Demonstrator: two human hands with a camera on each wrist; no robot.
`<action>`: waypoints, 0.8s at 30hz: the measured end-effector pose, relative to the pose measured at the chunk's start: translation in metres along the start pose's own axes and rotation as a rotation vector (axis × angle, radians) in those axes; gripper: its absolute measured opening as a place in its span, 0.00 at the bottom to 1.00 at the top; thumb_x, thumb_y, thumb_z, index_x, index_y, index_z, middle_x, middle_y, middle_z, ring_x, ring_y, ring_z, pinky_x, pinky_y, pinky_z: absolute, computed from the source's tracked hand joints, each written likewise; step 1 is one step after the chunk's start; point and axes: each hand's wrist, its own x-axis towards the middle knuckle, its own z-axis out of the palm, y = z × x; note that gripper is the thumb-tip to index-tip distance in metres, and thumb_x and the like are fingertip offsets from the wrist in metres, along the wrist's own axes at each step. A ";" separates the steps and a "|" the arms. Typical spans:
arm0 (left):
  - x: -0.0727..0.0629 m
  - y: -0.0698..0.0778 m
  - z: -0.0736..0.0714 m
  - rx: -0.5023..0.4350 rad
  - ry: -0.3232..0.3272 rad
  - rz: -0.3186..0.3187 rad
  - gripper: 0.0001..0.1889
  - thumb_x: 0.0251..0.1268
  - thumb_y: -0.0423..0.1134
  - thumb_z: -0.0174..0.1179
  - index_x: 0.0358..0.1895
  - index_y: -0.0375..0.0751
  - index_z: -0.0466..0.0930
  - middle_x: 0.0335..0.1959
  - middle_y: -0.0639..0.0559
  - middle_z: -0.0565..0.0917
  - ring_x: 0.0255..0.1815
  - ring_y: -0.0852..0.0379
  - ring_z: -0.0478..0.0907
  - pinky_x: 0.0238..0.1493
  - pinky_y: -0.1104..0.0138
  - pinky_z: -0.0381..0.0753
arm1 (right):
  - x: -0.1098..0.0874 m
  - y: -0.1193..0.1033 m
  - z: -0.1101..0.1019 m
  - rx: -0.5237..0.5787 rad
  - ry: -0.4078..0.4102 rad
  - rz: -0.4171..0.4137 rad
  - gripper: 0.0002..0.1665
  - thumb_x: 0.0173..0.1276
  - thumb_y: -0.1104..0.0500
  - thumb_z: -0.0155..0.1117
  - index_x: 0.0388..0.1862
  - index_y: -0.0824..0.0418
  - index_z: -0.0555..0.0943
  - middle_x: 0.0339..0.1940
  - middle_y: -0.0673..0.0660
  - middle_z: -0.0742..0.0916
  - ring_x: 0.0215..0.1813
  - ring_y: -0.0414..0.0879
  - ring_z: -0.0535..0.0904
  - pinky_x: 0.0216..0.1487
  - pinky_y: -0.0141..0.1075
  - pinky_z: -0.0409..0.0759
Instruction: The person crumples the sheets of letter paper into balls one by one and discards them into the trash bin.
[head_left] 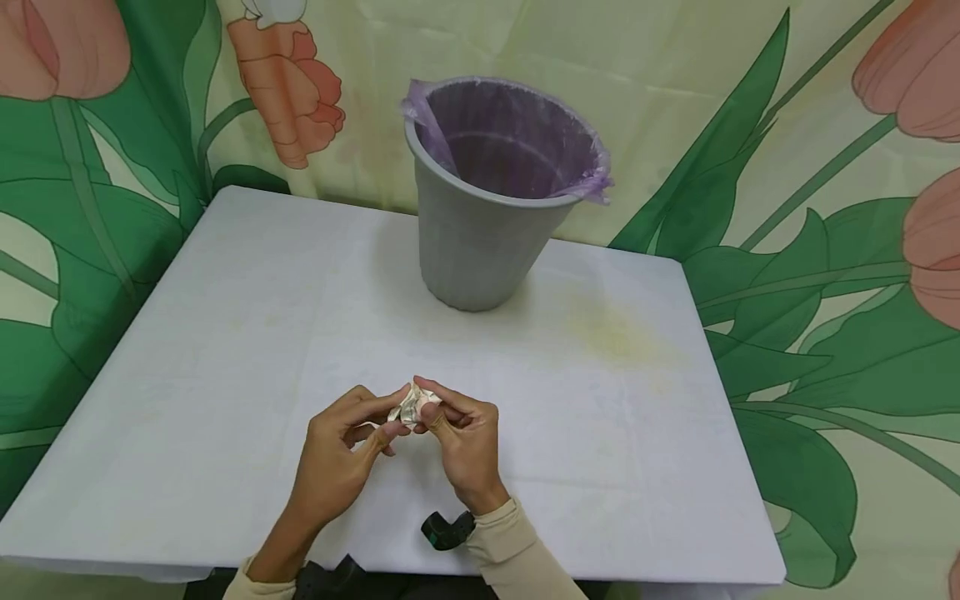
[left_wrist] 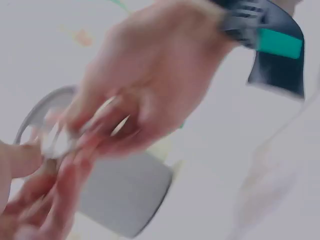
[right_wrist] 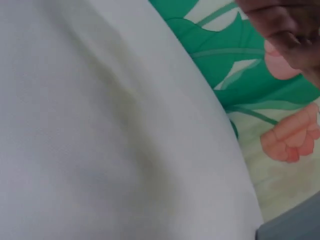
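A small crumpled piece of pale, shiny paper or foil (head_left: 411, 406) is held up between both hands over the near middle of the table. My left hand (head_left: 337, 462) pinches its left side between thumb and fingers. From the right, my right hand (head_left: 468, 454) pinches it with the thumb in front. Blurred in the left wrist view, the crumpled piece (left_wrist: 57, 142) sits among the fingers, partly covered. Only part of a hand (right_wrist: 295, 35) shows in the right wrist view, at the top right corner, and the piece is out of sight there.
A grey bin (head_left: 480, 250) lined with a purple bag (head_left: 517, 158) stands upright at the back of the table, beyond the hands. White cloth (head_left: 187, 400) with a yellowish stain (head_left: 618, 329) covers the table. Behind it hangs a flowered curtain (head_left: 660, 50).
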 end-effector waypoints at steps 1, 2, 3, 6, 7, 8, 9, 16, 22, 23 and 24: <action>0.001 -0.001 -0.006 -0.053 -0.065 -0.030 0.23 0.71 0.25 0.66 0.67 0.40 0.83 0.40 0.47 0.81 0.40 0.59 0.89 0.31 0.66 0.89 | 0.001 -0.001 -0.004 0.009 -0.020 0.020 0.22 0.77 0.57 0.67 0.62 0.70 0.86 0.35 0.77 0.90 0.34 0.36 0.88 0.43 0.32 0.89; 0.002 -0.002 -0.010 -0.096 -0.113 -0.046 0.23 0.72 0.25 0.65 0.69 0.39 0.82 0.40 0.46 0.80 0.42 0.57 0.90 0.32 0.64 0.90 | 0.002 -0.002 -0.007 0.013 -0.039 0.037 0.23 0.77 0.55 0.67 0.62 0.70 0.86 0.38 0.75 0.91 0.36 0.37 0.89 0.45 0.32 0.90; 0.002 -0.004 -0.014 -0.134 -0.149 -0.058 0.24 0.72 0.24 0.64 0.69 0.38 0.82 0.40 0.45 0.80 0.42 0.56 0.90 0.32 0.62 0.90 | 0.003 -0.003 -0.010 0.026 -0.061 0.054 0.24 0.76 0.55 0.68 0.62 0.71 0.85 0.41 0.72 0.92 0.39 0.38 0.90 0.47 0.33 0.90; 0.004 -0.009 -0.019 -0.196 -0.184 -0.045 0.24 0.69 0.21 0.66 0.67 0.33 0.82 0.38 0.44 0.79 0.40 0.53 0.92 0.31 0.59 0.91 | 0.004 -0.004 -0.015 0.044 -0.103 0.109 0.27 0.75 0.52 0.69 0.62 0.72 0.85 0.46 0.63 0.94 0.47 0.41 0.92 0.53 0.36 0.90; 0.004 -0.011 -0.018 -0.203 -0.177 -0.034 0.24 0.67 0.20 0.67 0.66 0.31 0.83 0.38 0.45 0.79 0.38 0.53 0.92 0.30 0.59 0.91 | 0.004 -0.004 -0.015 0.049 -0.110 0.128 0.28 0.74 0.52 0.69 0.62 0.72 0.85 0.48 0.62 0.94 0.49 0.42 0.92 0.55 0.36 0.89; 0.004 -0.013 -0.017 -0.208 -0.164 -0.023 0.24 0.65 0.20 0.68 0.65 0.30 0.83 0.37 0.45 0.79 0.36 0.54 0.91 0.29 0.59 0.91 | 0.004 -0.004 -0.016 0.052 -0.116 0.145 0.29 0.74 0.51 0.70 0.62 0.72 0.85 0.49 0.62 0.93 0.51 0.43 0.92 0.56 0.37 0.89; 0.004 -0.014 -0.015 -0.214 -0.145 -0.019 0.23 0.63 0.19 0.69 0.63 0.29 0.84 0.36 0.46 0.79 0.34 0.54 0.91 0.28 0.59 0.91 | 0.004 -0.005 -0.016 0.058 -0.124 0.162 0.29 0.74 0.50 0.70 0.62 0.72 0.85 0.50 0.64 0.93 0.52 0.44 0.92 0.57 0.37 0.89; 0.001 -0.016 -0.005 -0.126 0.029 0.038 0.21 0.46 0.17 0.78 0.47 0.33 0.91 0.32 0.49 0.82 0.29 0.61 0.86 0.26 0.68 0.87 | 0.003 -0.007 -0.014 0.101 -0.172 0.238 0.32 0.74 0.50 0.70 0.63 0.76 0.82 0.55 0.75 0.88 0.51 0.44 0.92 0.52 0.35 0.90; -0.001 -0.015 0.004 -0.066 0.107 0.080 0.22 0.42 0.16 0.79 0.42 0.38 0.90 0.37 0.48 0.85 0.30 0.62 0.82 0.22 0.69 0.84 | 0.003 -0.009 -0.013 0.135 -0.171 0.260 0.35 0.74 0.50 0.71 0.63 0.80 0.81 0.52 0.66 0.92 0.51 0.43 0.92 0.47 0.32 0.90; -0.002 -0.015 0.006 -0.063 0.123 0.089 0.21 0.42 0.16 0.79 0.42 0.37 0.89 0.37 0.48 0.84 0.29 0.62 0.82 0.22 0.69 0.84 | 0.002 -0.009 -0.012 0.145 -0.162 0.264 0.35 0.73 0.50 0.71 0.63 0.80 0.81 0.52 0.63 0.93 0.50 0.43 0.92 0.47 0.32 0.90; -0.003 -0.014 0.008 -0.063 0.140 0.102 0.21 0.42 0.15 0.79 0.42 0.36 0.89 0.36 0.47 0.84 0.30 0.62 0.82 0.21 0.70 0.83 | 0.002 -0.009 -0.011 0.158 -0.151 0.271 0.36 0.73 0.49 0.72 0.62 0.80 0.81 0.50 0.61 0.93 0.49 0.43 0.92 0.47 0.32 0.90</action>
